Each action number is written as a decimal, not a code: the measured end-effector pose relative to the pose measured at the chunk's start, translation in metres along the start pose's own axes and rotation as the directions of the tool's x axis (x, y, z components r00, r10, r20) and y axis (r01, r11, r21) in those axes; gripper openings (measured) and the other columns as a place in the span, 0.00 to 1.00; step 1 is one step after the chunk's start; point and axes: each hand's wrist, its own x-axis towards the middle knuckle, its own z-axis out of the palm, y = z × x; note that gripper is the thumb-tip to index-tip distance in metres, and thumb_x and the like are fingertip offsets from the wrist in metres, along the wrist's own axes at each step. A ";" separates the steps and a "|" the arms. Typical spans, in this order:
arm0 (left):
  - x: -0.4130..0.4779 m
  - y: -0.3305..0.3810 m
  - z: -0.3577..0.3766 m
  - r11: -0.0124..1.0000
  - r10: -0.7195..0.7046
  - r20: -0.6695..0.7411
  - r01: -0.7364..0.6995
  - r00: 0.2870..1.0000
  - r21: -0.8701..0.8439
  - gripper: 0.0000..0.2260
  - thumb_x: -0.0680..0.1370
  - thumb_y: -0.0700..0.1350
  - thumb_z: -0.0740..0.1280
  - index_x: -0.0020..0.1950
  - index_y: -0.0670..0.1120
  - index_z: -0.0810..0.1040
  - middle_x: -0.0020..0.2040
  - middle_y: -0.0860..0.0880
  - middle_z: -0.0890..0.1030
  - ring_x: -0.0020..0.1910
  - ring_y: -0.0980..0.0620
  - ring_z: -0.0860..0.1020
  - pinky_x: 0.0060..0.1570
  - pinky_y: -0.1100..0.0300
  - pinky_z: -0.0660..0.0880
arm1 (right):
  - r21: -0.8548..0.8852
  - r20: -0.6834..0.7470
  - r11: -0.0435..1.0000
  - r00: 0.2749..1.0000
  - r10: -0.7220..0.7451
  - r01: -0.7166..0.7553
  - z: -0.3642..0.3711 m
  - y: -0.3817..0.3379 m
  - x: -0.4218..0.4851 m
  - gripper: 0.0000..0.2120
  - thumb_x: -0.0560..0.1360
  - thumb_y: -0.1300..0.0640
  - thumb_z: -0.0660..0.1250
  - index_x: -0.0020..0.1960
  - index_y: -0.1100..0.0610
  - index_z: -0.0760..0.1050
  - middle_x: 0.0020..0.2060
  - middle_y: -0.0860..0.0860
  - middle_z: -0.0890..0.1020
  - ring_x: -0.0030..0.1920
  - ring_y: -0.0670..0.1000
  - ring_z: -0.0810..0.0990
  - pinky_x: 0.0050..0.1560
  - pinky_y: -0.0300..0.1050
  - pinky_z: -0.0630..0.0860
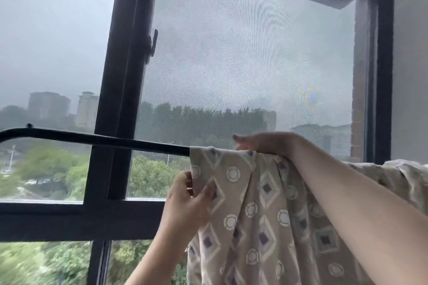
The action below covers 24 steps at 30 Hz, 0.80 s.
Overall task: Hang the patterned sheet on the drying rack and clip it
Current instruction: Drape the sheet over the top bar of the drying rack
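The beige diamond-patterned sheet [254, 194] is hiding the right stretch of the black metal rack bar [92, 138] and running off the bottom and right edges.
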 end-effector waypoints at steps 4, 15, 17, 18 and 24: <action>-0.014 -0.004 0.004 0.985 0.003 0.098 0.014 0.995 -0.173 0.10 0.75 0.45 0.70 0.37 0.42 0.76 0.27 0.51 0.80 0.25 0.56 0.76 0.27 0.65 0.71 | 0.071 0.158 0.986 0.974 -0.163 0.153 0.001 0.001 -0.014 0.33 0.53 0.30 0.78 0.44 0.55 0.84 0.42 0.53 0.85 0.42 0.52 0.81 0.45 0.44 0.79; -0.069 -0.057 0.003 0.963 0.113 -0.013 -0.113 0.994 -0.246 0.07 0.71 0.46 0.69 0.38 0.53 0.87 0.44 0.43 0.86 0.43 0.53 0.82 0.42 0.60 0.76 | 0.087 0.173 0.995 0.983 -0.057 0.042 0.002 -0.001 -0.026 0.25 0.52 0.41 0.83 0.41 0.57 0.85 0.39 0.53 0.86 0.38 0.49 0.84 0.42 0.43 0.81; -0.060 -0.043 -0.009 0.957 0.084 -0.064 -0.099 0.994 -0.272 0.07 0.72 0.45 0.69 0.36 0.49 0.86 0.34 0.45 0.84 0.34 0.52 0.80 0.33 0.61 0.74 | 0.121 0.198 0.993 0.980 -0.029 0.005 0.003 -0.001 -0.028 0.25 0.53 0.43 0.83 0.42 0.59 0.85 0.39 0.54 0.86 0.37 0.50 0.85 0.42 0.43 0.81; -0.055 -0.032 -0.015 0.957 0.105 -0.058 -0.117 0.993 -0.266 0.07 0.71 0.47 0.69 0.36 0.48 0.85 0.32 0.45 0.83 0.32 0.52 0.78 0.32 0.61 0.72 | 0.150 0.204 0.989 0.979 -0.015 -0.016 0.002 -0.001 -0.029 0.26 0.53 0.43 0.83 0.42 0.60 0.85 0.38 0.54 0.86 0.37 0.50 0.85 0.42 0.43 0.81; -0.028 0.027 -0.028 0.937 0.177 0.005 -0.167 0.984 -0.307 0.12 0.76 0.47 0.65 0.38 0.40 0.77 0.34 0.39 0.77 0.34 0.45 0.73 0.36 0.50 0.69 | 0.338 0.151 0.936 0.987 0.053 -0.102 0.009 -0.004 -0.032 0.25 0.59 0.47 0.81 0.51 0.61 0.84 0.44 0.56 0.86 0.44 0.53 0.85 0.59 0.49 0.77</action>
